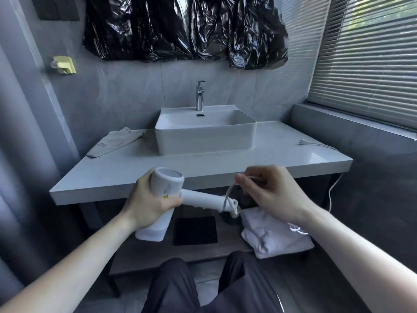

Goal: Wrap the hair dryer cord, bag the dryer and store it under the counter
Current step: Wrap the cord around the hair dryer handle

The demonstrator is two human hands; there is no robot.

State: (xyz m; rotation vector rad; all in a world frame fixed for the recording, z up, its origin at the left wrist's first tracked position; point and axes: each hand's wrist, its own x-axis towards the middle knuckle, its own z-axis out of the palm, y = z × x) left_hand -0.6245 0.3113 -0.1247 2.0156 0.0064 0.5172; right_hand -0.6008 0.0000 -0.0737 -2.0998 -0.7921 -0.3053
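We see a grey counter [282, 159] with a white basin [205, 134] in the middle and a chrome tap [200, 96] behind it. Black plastic sheeting [185, 28] hangs on the far wall, blinds [365, 59] cover the window at right. A flat cloth bag [112, 142] lies on the counter left of the basin, well apart from both hands. The plug [301, 141] sits on the right end of the counter, and its lead runs off the right edge and down the side. On the shelf [146, 251] under the counter sit a black square mat [195, 230] and, right of it, folded white towels [277, 238]. Dark trouser legs [203, 288] fill the near bottom.

Nearer than the counter edge, the left hand [146, 202] grips the white hair dryer [167, 188] round its barrel, nozzle end pointing up and far, handle sticking out to the right. The cord [228, 195] is looped round the far end of the handle, a turn or so visible. The right hand [268, 188] is just right of the handle tip, fingers curled, pinching the cord between thumb and fingers; the cord rises from the handle into that pinch. Dryer and hands partly hide the shelf behind them.
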